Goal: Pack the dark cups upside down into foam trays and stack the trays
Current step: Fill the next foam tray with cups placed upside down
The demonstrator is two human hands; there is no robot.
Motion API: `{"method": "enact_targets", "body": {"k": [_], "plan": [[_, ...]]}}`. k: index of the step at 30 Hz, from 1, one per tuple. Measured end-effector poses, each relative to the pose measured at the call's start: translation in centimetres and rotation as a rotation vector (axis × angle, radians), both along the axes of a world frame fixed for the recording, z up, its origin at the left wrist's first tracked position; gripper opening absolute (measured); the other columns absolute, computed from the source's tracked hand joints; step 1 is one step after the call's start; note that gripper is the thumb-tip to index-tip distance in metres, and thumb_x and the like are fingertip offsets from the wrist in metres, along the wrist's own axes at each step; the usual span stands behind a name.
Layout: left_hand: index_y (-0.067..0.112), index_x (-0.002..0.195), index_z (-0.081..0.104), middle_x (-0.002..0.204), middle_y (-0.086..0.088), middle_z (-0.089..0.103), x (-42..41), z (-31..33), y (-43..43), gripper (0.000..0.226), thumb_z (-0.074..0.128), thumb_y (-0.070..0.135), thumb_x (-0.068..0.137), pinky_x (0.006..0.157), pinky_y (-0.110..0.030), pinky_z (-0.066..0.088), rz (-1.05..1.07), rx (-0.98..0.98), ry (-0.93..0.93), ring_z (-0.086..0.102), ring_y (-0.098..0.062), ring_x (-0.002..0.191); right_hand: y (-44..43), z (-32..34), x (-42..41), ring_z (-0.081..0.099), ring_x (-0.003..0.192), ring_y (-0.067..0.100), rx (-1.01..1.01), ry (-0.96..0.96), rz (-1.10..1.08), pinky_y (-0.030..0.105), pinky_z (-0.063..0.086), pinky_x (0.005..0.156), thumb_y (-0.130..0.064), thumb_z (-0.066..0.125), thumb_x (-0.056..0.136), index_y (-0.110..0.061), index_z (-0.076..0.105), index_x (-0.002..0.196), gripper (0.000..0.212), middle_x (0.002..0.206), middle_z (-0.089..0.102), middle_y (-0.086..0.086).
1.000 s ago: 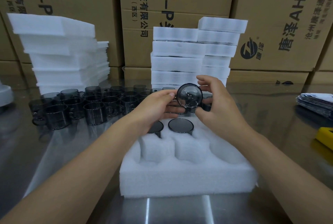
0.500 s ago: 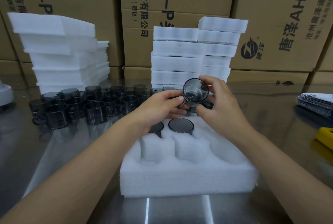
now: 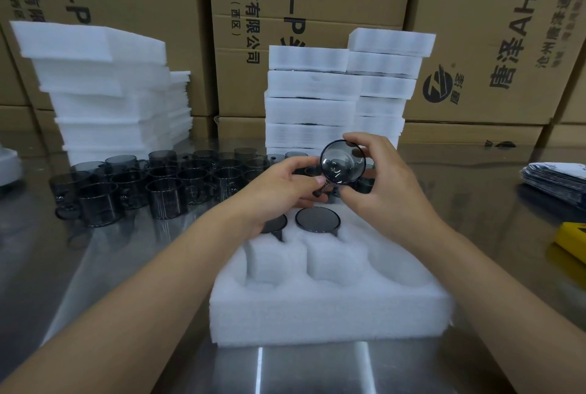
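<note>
Holds cup [image 3: 342,162] a touch higher and further right than a second ago, barely shifted over the last half second. Suggests checking or turning in hand, not yet seating. Pinches handle [image 3: 321,189] at lower left with left hand [image 3: 285,190]; curls right hand [image 3: 380,184] round the rim from the right. Carries cup between both hands, in the air above far edge of tray [image 3: 329,314], one round face towards camera; mouth or base, cannot tell. Leaves two packed cups [image 3: 317,219] base-up in far row, near pockets unfilled. Probably calls for turning mouth-down, then lowering into a free pocket.
</note>
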State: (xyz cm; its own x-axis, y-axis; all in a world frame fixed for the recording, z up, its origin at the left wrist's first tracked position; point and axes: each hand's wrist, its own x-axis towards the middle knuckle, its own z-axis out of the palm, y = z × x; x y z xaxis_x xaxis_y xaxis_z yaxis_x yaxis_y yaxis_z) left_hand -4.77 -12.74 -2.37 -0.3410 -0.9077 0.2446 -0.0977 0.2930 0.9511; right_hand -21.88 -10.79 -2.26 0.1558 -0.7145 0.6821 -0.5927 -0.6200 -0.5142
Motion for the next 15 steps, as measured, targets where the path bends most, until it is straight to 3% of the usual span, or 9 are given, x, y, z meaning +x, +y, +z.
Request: {"method": "enact_targets", "body": {"k": [4, 8, 12, 15], "plan": [[0.032, 0.109, 0.055, 0.088, 0.008, 0.074, 0.1, -0.1, -0.1, 0.021, 0.058, 0.018, 0.094, 0.081, -0.020, 0.054, -0.005, 0.001, -0.007, 0.070, -0.006, 0.082, 0.2, 0.3, -0.5, 0.045, 0.114, 0.015, -0.031, 0.132, -0.007, 0.023, 0.035, 0.094, -0.010, 0.070, 0.077, -0.028, 0.047, 0.135, 0.065, 0.121, 0.050, -0.015], [0.027, 0.120, 0.058, 0.096, 0.005, 0.075, 0.1, -0.1, -0.1, 0.025, 0.056, 0.029, 0.095, 0.078, -0.019, 0.053, -0.001, 0.010, -0.019, 0.071, -0.008, 0.089, 0.0, 0.9, -1.5, 0.053, 0.111, 0.014, 0.066, 0.001, 0.048, 0.028, 0.044, 0.095, -0.012, 0.074, 0.076, -0.036, 0.051, 0.129, 0.063, 0.118, 0.052, -0.023], [0.024, 0.118, 0.059, 0.095, 0.001, 0.075, -0.1, 0.1, 0.1, 0.033, 0.043, 0.045, 0.098, 0.079, -0.020, 0.052, -0.001, 0.035, -0.024, 0.071, -0.010, 0.091, -0.6, 1.4, -2.6, 0.056, 0.088, 0.004, 0.153, -0.097, 0.029, 0.026, 0.049, 0.080, -0.026, 0.078, 0.072, -0.039, 0.053, 0.124, 0.059, 0.109, 0.054, -0.018], [0.026, 0.116, 0.058, 0.096, -0.002, 0.075, 0.0, 0.4, 0.2, 0.042, 0.032, 0.053, 0.098, 0.078, -0.022, 0.051, -0.007, 0.091, 0.008, 0.071, -0.013, 0.092, -1.0, 1.8, -3.5, 0.052, 0.079, 0.000, 0.181, -0.079, -0.039, 0.022, 0.041, 0.073, -0.044, 0.079, 0.069, -0.043, 0.058, 0.112, 0.048, 0.099, 0.050, -0.016]]}}
